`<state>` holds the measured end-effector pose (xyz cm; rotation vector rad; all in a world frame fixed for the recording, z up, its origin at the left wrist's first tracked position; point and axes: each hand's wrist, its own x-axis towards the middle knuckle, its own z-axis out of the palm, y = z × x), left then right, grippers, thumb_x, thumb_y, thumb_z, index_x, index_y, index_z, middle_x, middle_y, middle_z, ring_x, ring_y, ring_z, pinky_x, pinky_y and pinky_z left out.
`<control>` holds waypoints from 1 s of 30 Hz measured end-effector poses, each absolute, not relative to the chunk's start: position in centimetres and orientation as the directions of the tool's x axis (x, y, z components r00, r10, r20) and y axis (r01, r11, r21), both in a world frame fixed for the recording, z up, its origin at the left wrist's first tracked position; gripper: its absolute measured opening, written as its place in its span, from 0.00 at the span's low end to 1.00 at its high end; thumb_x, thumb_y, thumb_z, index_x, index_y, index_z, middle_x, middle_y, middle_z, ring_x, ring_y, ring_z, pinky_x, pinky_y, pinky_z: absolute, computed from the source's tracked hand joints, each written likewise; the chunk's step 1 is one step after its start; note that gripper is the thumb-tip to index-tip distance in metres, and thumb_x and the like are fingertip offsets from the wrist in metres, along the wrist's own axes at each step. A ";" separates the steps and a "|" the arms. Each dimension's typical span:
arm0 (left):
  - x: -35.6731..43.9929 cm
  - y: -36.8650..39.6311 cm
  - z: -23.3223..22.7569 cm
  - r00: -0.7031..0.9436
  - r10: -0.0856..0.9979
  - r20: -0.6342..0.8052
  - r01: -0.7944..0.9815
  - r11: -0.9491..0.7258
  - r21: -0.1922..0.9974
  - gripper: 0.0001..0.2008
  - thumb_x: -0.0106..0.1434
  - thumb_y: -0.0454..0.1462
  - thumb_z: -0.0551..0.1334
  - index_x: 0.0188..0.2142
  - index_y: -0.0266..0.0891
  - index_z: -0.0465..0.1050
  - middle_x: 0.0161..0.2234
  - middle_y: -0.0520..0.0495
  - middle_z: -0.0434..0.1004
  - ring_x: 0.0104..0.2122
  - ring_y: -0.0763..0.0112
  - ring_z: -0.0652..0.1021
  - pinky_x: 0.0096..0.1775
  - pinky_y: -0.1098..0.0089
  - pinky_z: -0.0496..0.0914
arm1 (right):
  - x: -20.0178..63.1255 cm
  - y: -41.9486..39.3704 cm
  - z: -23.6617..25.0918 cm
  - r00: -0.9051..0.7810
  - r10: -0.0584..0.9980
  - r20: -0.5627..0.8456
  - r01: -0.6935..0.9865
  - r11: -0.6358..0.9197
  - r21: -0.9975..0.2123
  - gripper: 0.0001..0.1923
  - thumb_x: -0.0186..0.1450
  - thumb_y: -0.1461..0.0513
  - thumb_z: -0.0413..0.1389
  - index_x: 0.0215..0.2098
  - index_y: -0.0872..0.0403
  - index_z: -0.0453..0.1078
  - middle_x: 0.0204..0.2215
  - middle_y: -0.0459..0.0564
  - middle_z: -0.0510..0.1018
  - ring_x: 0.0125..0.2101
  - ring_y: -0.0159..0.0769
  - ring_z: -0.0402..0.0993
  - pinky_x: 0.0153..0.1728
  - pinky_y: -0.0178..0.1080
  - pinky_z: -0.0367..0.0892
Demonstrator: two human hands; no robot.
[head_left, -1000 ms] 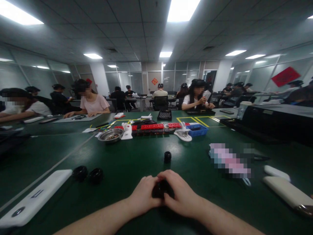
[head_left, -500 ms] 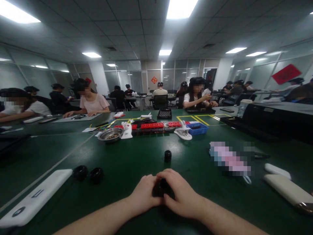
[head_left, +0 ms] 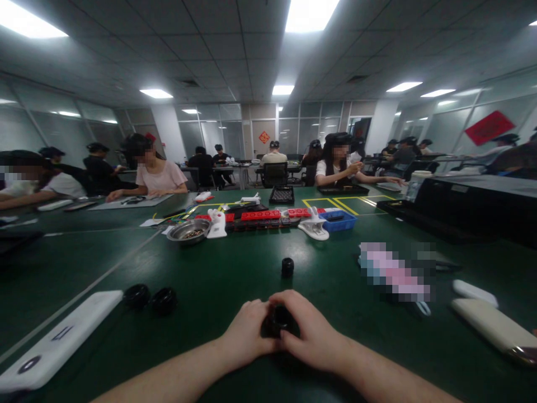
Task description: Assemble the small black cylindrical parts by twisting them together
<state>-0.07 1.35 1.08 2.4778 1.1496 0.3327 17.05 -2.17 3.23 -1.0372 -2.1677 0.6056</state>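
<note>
Little has changed over the last second: both hands keep their place at the lower centre of the frame, while the black round piece (head_left: pixel 282 318) between them now shows its ring-like opening more plainly, perhaps turned slightly, so the two-handed handling appears to go on. The right hand (head_left: pixel 312 333) curls its fingers over the piece with the thumb below; the left hand (head_left: pixel 245 330) wraps its left side, fingertips partly hidden. Both forearms (head_left: pixel 176 369) slant inward from the bottom edge. A small black cylinder (head_left: pixel 287 267) stands just beyond.
</note>
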 end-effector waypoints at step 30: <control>-0.3 1.6 0.6 0.630 0.774 0.057 0.677 -0.584 0.448 0.20 0.50 0.50 0.63 0.36 0.39 0.67 0.33 0.50 0.70 0.32 0.64 0.70 0.34 0.69 0.61 | 17.1 -2.1 3.1 -0.425 0.830 0.362 0.465 0.543 -0.699 0.32 0.49 0.73 0.51 0.52 0.54 0.55 0.46 0.53 0.67 0.47 0.39 0.63 0.50 0.44 0.58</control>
